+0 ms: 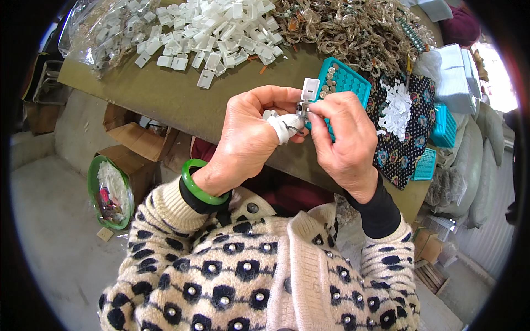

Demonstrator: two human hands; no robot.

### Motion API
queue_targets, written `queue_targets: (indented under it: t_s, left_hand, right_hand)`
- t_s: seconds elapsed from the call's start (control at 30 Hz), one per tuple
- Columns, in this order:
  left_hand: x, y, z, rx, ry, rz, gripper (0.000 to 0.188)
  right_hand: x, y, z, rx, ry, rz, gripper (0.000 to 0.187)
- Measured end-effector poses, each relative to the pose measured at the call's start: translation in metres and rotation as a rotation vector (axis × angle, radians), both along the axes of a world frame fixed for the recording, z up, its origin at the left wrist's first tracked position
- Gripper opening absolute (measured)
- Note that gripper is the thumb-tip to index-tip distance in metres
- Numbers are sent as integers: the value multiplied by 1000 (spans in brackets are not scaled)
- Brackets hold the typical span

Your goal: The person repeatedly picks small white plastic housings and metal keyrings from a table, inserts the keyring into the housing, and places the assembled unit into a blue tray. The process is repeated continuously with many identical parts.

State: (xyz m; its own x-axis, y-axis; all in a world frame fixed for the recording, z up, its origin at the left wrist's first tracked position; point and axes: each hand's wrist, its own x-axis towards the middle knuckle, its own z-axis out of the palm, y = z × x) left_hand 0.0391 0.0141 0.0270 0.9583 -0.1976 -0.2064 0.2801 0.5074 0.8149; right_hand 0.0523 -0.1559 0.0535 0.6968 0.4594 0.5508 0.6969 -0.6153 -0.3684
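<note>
Both of my hands meet over the table's near edge, around a small white plastic case with a dark slot. My left hand is closed, gripping the case between thumb and fingers. White wrapping with a dark strand covers one of its digits. My right hand is pinched at the lower end of the case, where something small and metallic shows; the fingertips partly hide it. Just behind the right hand lies a teal plastic tray, holding several small round metallic pieces.
A heap of similar white cases covers the back of the table, beside a clear plastic bag. Tangled clear-brown loops lie back right. White chips rest on dark patterned cloth. A green basin stands lower left.
</note>
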Motion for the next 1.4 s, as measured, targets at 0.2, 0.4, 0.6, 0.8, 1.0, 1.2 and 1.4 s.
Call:
queue_targets:
  t_s: [0.2,0.4,0.6,0.8,1.0,1.2,1.4]
  left_hand:
    - [-5,2,-1,-30,4,6,32]
    - [-10,2,1,-47,-6,-4,32]
    - [-10,7,0,-51,-25,-31,30]
    - [-5,9,-5,-160,86,-96,19]
    - [-1,8,-7,-296,131,-120,23]
    - [6,10,-11,-286,101,-130,25]
    - [7,9,-13,-305,53,-125,31]
  right_hand:
    - [-15,2,8,53,107,-26,24]
    - [-12,7,7,160,89,-32,24]
    - [-14,5,7,120,153,18,17]
    - [29,-20,3,129,120,-138,10]
    - [69,-45,-26,-226,-78,-121,26]
    - [62,-56,-27,-113,41,-139,18]
    - [58,-53,-31,-228,-9,-147,16]
